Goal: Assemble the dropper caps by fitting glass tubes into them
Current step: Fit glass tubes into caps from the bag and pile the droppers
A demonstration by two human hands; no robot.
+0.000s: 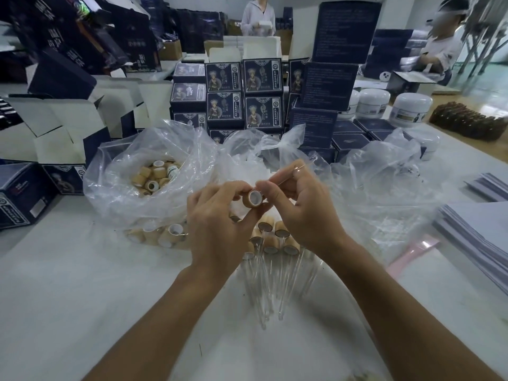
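**Tube meets cap at the packing surface**

We look down on two bare hands raised above a white surface point(82, 298). The left hand point(220, 224) grips a small tan, wood-look cylindrical dropper cap point(254, 198) between thumb and fingertips, its white-lined open mouth turned toward the camera. The right hand point(299, 204) pinches a thin clear glass tube point(291, 173) that slants up and to the right from the cap's rim; we cannot say for sure whether its lower end has entered the cap, since the fingers cover the join.

Directly beneath the hands, a cluster of finished droppers point(270, 243) lies on the surface, tan caps away from us and glass tubes pointing toward us. To the left, a crumpled clear plastic bag point(115, 199) holds loose tan caps point(154, 174), with more caps point(165, 235) just below it. Another clear plastic bag point(384, 174) spreads out to the right. Behind stand stacked dark blue printed cartons point(244, 94), white lidded jars point(409, 108) and, at far right, a stack of pale paper sheets point(478, 232).
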